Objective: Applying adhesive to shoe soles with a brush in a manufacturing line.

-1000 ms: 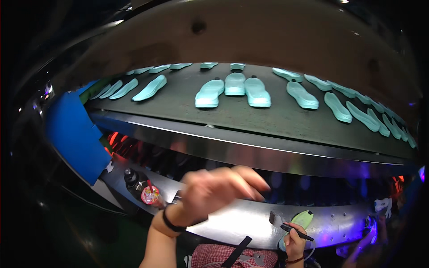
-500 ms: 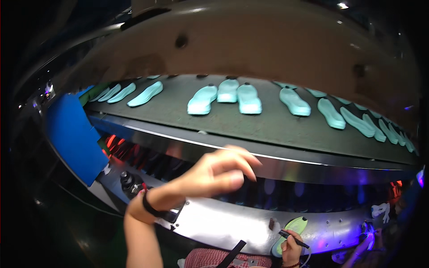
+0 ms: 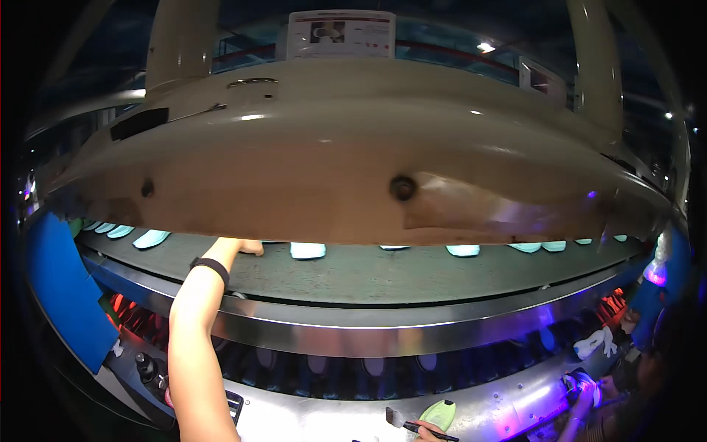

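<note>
My left hand, with a dark band on its wrist, reaches onto the dark conveyor belt under the hood. The hood's lower edge hides most of its fingers, and whether they hold anything does not show. A strip of a pale turquoise shoe sole appears just right of it; another sole lies farther right. At the lower edge, my right hand is closed around a black-handled brush, its bristles pointing left. Beside it, a yellow-green sole rests on the metal ledge.
A wide beige hood overhangs the belt, with a metal rail along its front. A black bottle stands at lower left. White gloves or cloth lie at right, near another person's hands in purple light.
My left hand has moved from in front of the rail to the belt beneath the hood. The view has tilted up, showing more hood and only slivers of soles. My right hand keeps hold of the brush.
</note>
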A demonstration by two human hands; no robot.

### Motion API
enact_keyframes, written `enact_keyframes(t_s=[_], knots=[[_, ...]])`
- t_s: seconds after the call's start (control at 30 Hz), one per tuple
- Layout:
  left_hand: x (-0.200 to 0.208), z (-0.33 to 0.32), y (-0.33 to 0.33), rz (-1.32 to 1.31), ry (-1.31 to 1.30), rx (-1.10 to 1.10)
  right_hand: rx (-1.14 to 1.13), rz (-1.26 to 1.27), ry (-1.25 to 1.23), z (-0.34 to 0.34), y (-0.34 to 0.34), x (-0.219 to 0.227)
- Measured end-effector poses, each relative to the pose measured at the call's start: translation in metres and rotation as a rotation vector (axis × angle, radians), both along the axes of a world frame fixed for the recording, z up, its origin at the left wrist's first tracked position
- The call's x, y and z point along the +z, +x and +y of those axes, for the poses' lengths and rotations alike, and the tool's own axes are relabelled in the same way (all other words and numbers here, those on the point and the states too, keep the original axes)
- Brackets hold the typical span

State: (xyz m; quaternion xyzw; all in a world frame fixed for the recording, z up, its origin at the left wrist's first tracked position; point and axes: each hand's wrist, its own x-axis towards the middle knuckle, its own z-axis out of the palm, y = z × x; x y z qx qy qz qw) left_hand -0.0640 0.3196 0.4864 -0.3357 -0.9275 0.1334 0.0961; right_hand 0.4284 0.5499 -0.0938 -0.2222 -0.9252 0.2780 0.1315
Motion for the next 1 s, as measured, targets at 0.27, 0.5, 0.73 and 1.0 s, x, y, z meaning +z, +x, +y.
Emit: enact_keyframes(t_s=[0.27,0.5,0.73,1.0], knots=[[0.0,0.043,0.037,-0.224,0.209,-0.018,-0.078,0.097,-0.629,-0.025,0.0,0.149],[-0.019,0.13,0.052,-0.34,0.293,-0.178,-0.201,0.279,-1.096,-0.023,0.004,0.184],[-0.024,0.213,0.103,-0.398,0.25,-0.339,-0.338,0.345,-1.448,-0.028,0.012,0.219],[-0.023,0.229,0.122,-0.484,0.378,-0.7,-0.414,0.465,-1.68,-0.023,0.023,0.213]])
